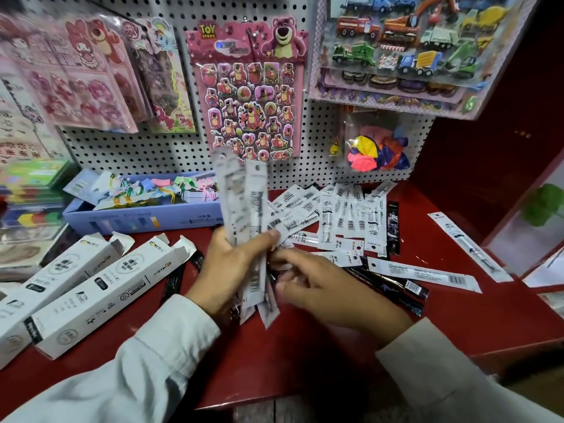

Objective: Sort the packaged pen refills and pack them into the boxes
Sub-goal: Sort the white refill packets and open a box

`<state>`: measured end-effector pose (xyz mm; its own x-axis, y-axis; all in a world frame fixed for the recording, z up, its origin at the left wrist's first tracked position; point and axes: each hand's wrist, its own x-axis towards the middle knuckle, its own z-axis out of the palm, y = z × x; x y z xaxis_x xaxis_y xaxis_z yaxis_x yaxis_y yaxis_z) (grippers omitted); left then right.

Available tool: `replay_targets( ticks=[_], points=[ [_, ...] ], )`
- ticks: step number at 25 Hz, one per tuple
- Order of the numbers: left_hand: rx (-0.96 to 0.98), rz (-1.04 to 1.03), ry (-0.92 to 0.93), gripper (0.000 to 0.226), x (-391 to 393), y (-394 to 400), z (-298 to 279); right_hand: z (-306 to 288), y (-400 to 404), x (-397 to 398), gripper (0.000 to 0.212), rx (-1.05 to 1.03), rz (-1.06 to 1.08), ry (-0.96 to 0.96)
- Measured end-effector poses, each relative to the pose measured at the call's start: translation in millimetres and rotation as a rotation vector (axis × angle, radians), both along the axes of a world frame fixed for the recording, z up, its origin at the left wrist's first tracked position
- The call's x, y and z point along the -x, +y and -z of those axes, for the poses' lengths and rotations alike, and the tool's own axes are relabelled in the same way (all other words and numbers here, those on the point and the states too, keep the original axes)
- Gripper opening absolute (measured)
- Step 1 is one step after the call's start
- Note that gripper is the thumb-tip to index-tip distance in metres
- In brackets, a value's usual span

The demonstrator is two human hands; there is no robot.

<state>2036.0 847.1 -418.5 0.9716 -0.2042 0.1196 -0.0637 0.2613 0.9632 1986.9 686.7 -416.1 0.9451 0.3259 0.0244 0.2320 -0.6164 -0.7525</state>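
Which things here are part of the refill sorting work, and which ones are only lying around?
Job: refill bundle held in left hand; right hand; loose refills; white boxes.
Not job: blue box; sticker sheets; balloons.

"TOY STORY" stands in yellow letters at the top left corner of the pink bear sticker sheet hanging on the far pegboard. Print on the white boxes at near left and the refill packets is too blurred to read.
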Motion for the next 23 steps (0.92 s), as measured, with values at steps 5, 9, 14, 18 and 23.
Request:
replay_targets(
  ticks=[5,9,14,18,23],
  points=[
    [-0.128,-0.090,-0.128,0.022,-9.4,10.3,5.6,21.8,-35.9,-23.6,0.049,0.813,0.265,-0.078],
    [-0.327,0.056,-0.033,0.023,2.5,-3.5,31.9,29.3,-41.2,-31.4,0.033,0.854,0.313,-0.158],
    [-0.184,-0.048,-0.139,0.015,-1.0,-6.8,25.2,1.1,-58.8,-25.3,0.021,0.243,0.457,-0.095],
    [-0.353,0.062,-0.256,0.033,0.8,0.2,13.0,-31.6,-56.3,-7.7,0.024,-0.517,0.389,0.200],
    [-0.676,-0.043,-0.563,0.021,10.7,-9.9,11.7,-35.7,-33.4,0.9,0.043,-0.898,0.229,0.439]
  ],
)
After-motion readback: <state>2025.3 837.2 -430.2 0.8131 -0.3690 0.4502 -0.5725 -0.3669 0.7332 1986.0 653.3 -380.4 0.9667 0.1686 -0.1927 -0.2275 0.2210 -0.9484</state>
